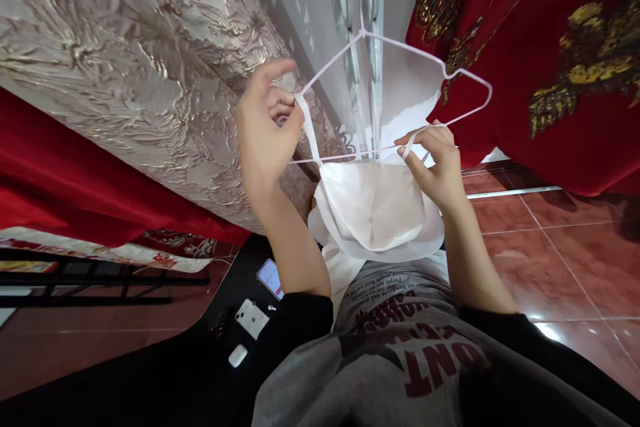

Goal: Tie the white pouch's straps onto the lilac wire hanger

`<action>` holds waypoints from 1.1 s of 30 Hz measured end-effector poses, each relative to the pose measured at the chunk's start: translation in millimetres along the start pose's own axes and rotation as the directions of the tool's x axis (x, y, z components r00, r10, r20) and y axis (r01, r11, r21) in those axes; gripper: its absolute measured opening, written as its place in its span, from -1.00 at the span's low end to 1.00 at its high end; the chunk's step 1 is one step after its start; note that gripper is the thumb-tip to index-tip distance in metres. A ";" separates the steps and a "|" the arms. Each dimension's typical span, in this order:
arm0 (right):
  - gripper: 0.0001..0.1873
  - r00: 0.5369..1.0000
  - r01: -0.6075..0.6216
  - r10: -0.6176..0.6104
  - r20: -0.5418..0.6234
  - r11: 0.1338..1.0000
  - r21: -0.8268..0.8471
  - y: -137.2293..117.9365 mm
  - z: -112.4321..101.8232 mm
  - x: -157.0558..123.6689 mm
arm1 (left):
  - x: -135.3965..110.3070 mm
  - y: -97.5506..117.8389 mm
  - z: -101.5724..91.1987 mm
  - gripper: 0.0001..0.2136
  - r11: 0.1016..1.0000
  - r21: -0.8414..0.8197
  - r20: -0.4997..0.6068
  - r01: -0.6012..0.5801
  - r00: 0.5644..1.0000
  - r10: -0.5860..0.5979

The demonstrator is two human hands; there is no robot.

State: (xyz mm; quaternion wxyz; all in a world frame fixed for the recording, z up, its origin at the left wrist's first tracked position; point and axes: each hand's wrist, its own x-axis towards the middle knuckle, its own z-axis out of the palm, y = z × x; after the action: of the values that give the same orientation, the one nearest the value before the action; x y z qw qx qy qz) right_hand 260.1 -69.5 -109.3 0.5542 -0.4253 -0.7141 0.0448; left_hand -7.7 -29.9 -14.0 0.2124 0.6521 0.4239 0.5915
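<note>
A pale pink wire hanger [406, 48] hangs by its hook from a white metal upright. Below its bottom bar is a white garment with thin straps [373, 207], its upper edge facing me. My left hand [270, 130] is closed at the hanger's left arm, thumb and curled fingers around one white strap [309, 127] there; its index finger points out. My right hand [434, 160] pinches the other strap [411, 140] near the right part of the bottom bar, the strap looped by its fingertips. The hanger's left corner is hidden behind my left hand.
Embossed beige fabric [165, 53] hangs close on the left, and red fabric with gold trim [500, 67] on the right. Lower left, a black surface [220, 280] holds a phone [251, 319], a lit screen [271, 278] and a small white case [237, 355]. Red tiles [560, 247] cover the floor.
</note>
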 end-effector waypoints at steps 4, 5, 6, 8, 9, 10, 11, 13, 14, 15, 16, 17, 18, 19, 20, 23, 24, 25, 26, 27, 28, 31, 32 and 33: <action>-0.72 1.000 0.004 -0.004 0.026 1.000 0.000 3.5 -3.4 -1.0 | 5.9 -20.0 -4.5 -0.92 0.995 0.102 0.019 -0.006 1.000 0.004; -0.72 0.999 0.008 -0.008 0.032 1.000 0.003 5.0 -4.5 -1.1 | 1.0 -27.7 -6.9 -0.93 0.994 0.107 -0.006 0.020 1.000 -0.020; -0.71 0.999 0.011 -0.011 0.036 1.000 0.006 6.2 -5.2 -1.1 | -6.1 -35.8 -8.5 -0.86 0.994 0.094 -0.053 0.058 0.997 -0.054; -0.70 0.999 0.014 -0.014 0.040 1.000 -0.002 7.0 -4.8 -1.3 | -25.1 -52.1 -6.3 -0.73 0.992 0.000 -0.202 0.128 0.971 -0.126; -0.69 0.999 0.013 -0.013 0.040 1.000 -0.010 6.3 -3.6 -1.5 | -35.7 -59.6 -1.7 -0.69 0.983 -0.091 -0.291 0.158 0.940 -0.178; -0.69 0.999 0.012 -0.011 0.040 1.000 -0.020 4.8 -1.8 -1.9 | -46.1 -66.2 5.5 -0.67 0.959 -0.220 -0.355 0.179 0.901 -0.249; -0.69 0.999 0.009 -0.008 0.040 1.000 -0.028 2.9 0.4 -2.6 | -55.6 -71.7 14.5 -0.64 0.918 -0.360 -0.390 0.170 0.866 -0.313; -0.71 0.999 0.013 -0.012 0.047 1.000 -0.029 -0.3 4.5 -4.7 | -69.9 -78.2 34.8 -0.55 0.808 -0.572 -0.378 0.139 0.829 -0.411; -0.72 0.999 0.020 -0.019 0.048 1.000 -0.018 -0.3 5.4 -6.0 | -74.2 -79.2 43.8 -0.52 0.775 -0.621 -0.370 0.120 0.826 -0.425; -0.74 0.999 0.025 -0.025 0.035 1.000 -0.003 1.6 4.9 -7.3 | -76.5 -78.8 50.8 -0.51 0.759 -0.643 -0.370 0.099 0.828 -0.422; -0.76 1.000 0.025 -0.025 -0.008 1.000 0.013 5.9 2.6 -8.3 | -77.3 -77.6 55.1 -0.50 0.762 -0.642 -0.379 0.080 0.832 -0.406; -0.77 0.996 0.018 -0.015 -0.088 1.000 0.025 12.8 -1.6 -8.6 | -76.9 -75.8 56.7 -0.49 0.775 -0.629 -0.392 0.063 0.835 -0.386; -0.77 0.978 0.001 0.007 -0.209 0.999 0.036 21.9 -7.8 -7.9 | -75.8 -73.8 55.9 -0.48 0.789 -0.613 -0.404 0.051 0.837 -0.369; -0.76 0.938 -0.024 0.040 -0.345 0.998 0.050 32.5 -15.6 -5.7 | -74.5 -72.0 53.4 -0.48 0.798 -0.601 -0.409 0.049 0.839 -0.359; -0.75 0.875 -0.053 0.076 -0.478 0.997 0.061 43.6 -24.6 -1.8 | -73.4 -70.5 50.0 -0.47 0.803 -0.594 -0.408 0.052 0.840 -0.357; -0.70 0.794 -0.114 0.178 -0.581 0.983 0.145 65.9 -52.1 20.2 | -73.2 -68.4 41.8 -0.46 0.796 -0.602 -0.399 0.059 0.842 -0.364; -0.72 0.829 -0.130 0.197 -0.524 0.978 0.162 66.5 -59.2 30.3 | -74.0 -68.5 41.1 -0.46 0.790 -0.610 -0.395 0.058 0.842 -0.367; -0.75 0.878 -0.146 0.201 -0.434 0.977 0.157 63.3 -64.6 41.1 | -75.1 -68.7 41.3 -0.46 0.783 -0.619 -0.389 0.059 0.843 -0.371; -0.78 0.923 -0.163 0.198 -0.329 0.978 0.130 56.6 -68.1 52.0 | -76.2 -69.1 42.2 -0.45 0.777 -0.627 -0.382 0.062 0.845 -0.375; -0.81 0.956 -0.179 0.194 -0.221 0.980 0.087 47.5 -69.7 62.4 | -77.2 -69.7 43.3 -0.45 0.772 -0.632 -0.375 0.066 0.846 -0.379; -0.82 0.974 -0.186 0.188 -0.126 0.982 0.033 37.1 -69.5 71.8 | -78.1 -70.2 44.4 -0.45 0.770 -0.635 -0.368 0.071 0.848 -0.382; -0.81 0.990 -0.139 0.141 0.023 0.986 -0.090 9.2 -61.3 88.2 | -79.7 -71.5 45.1 -0.47 0.766 -0.637 -0.347 0.091 0.853 -0.390; -0.81 0.996 -0.090 0.090 -0.005 0.991 -0.096 3.4 -56.7 88.5 | -79.9 -71.8 44.5 -0.47 0.766 -0.634 -0.336 0.102 0.856 -0.392; -0.80 0.997 -0.027 0.021 -0.071 0.995 -0.095 -0.2 -51.1 86.0 | -80.1 -72.0 43.7 -0.47 0.768 -0.630 -0.324 0.115 0.860 -0.394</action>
State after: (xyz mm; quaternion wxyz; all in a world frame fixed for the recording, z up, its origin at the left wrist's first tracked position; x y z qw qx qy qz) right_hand 300.3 -34.0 -24.8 0.5572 -0.4612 -0.6905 0.0024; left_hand 17.0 -44.9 -126.6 0.3835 0.3372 0.3421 0.7888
